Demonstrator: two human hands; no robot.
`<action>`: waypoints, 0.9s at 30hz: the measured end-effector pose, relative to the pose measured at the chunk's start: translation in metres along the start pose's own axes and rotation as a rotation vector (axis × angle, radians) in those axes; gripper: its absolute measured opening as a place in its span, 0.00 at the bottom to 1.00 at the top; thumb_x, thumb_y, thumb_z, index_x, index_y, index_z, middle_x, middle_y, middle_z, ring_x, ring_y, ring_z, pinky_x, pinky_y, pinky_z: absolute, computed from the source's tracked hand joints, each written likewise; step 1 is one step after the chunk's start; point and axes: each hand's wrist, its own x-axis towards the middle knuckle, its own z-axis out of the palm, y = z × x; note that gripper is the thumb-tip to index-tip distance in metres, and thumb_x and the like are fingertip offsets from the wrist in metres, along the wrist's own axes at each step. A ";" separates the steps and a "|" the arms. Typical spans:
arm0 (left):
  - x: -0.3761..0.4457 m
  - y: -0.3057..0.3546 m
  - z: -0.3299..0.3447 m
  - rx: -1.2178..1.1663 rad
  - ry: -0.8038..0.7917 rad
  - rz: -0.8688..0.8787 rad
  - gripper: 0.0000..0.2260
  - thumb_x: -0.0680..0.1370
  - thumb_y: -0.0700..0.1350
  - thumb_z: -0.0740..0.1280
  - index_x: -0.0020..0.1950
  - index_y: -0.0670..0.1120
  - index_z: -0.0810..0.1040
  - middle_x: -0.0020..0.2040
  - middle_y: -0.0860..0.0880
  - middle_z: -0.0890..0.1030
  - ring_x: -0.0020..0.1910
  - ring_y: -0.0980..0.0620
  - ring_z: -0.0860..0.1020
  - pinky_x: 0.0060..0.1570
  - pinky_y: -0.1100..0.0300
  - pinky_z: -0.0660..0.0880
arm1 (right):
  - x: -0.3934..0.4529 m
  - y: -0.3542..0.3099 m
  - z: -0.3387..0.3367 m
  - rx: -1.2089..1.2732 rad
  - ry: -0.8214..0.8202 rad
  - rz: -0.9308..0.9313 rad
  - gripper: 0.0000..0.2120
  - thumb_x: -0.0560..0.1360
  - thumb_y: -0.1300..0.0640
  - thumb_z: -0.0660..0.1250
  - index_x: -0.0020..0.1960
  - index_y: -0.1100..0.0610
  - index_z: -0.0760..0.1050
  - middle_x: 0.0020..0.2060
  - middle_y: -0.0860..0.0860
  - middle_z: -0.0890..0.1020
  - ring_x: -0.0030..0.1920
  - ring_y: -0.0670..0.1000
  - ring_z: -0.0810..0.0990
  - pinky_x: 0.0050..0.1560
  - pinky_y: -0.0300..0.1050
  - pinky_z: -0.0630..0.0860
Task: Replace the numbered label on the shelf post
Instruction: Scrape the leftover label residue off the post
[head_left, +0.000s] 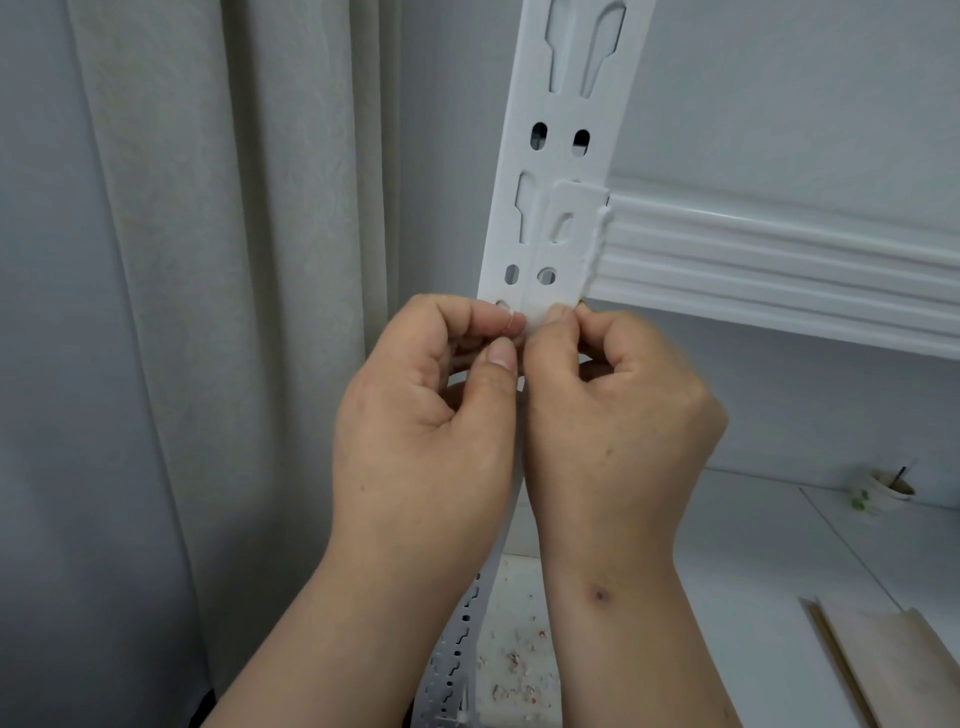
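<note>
The white slotted shelf post (558, 130) rises through the middle of the view, and a white crossbeam (779, 260) hooks into it on the right. Both my hands are raised against the post just under that joint. My left hand (431, 410) pinches a small pale label (532, 321) between thumb and forefinger. My right hand (613, 410) pinches the same label from the right with curled fingers. Most of the label is hidden behind my fingertips, and no number can be read on it.
A grey curtain (208, 312) hangs to the left of the post. Lower right lies a white shelf surface (769, 561) with a small cup (888, 488) and a wooden board (893, 670). Pink-white scraps (514, 670) litter the lower shelf by the post's foot.
</note>
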 end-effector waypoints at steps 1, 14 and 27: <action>0.000 0.000 0.000 -0.001 0.001 -0.001 0.12 0.77 0.36 0.66 0.43 0.54 0.79 0.45 0.56 0.85 0.47 0.60 0.83 0.44 0.70 0.77 | 0.000 0.000 0.001 0.000 0.008 -0.004 0.12 0.71 0.50 0.63 0.36 0.54 0.82 0.30 0.48 0.82 0.31 0.52 0.80 0.42 0.56 0.78; 0.001 -0.003 -0.001 -0.041 -0.006 -0.006 0.07 0.74 0.42 0.66 0.43 0.54 0.79 0.45 0.54 0.85 0.48 0.56 0.83 0.48 0.64 0.78 | -0.009 0.005 -0.005 0.079 -0.030 0.005 0.16 0.73 0.50 0.60 0.44 0.55 0.84 0.33 0.46 0.83 0.33 0.47 0.78 0.46 0.56 0.78; -0.001 -0.006 -0.001 0.036 0.007 0.043 0.08 0.75 0.41 0.65 0.44 0.55 0.79 0.45 0.58 0.85 0.48 0.60 0.83 0.46 0.68 0.77 | -0.002 0.004 -0.010 0.037 -0.110 0.046 0.06 0.71 0.47 0.67 0.40 0.48 0.75 0.30 0.43 0.79 0.37 0.53 0.80 0.44 0.56 0.78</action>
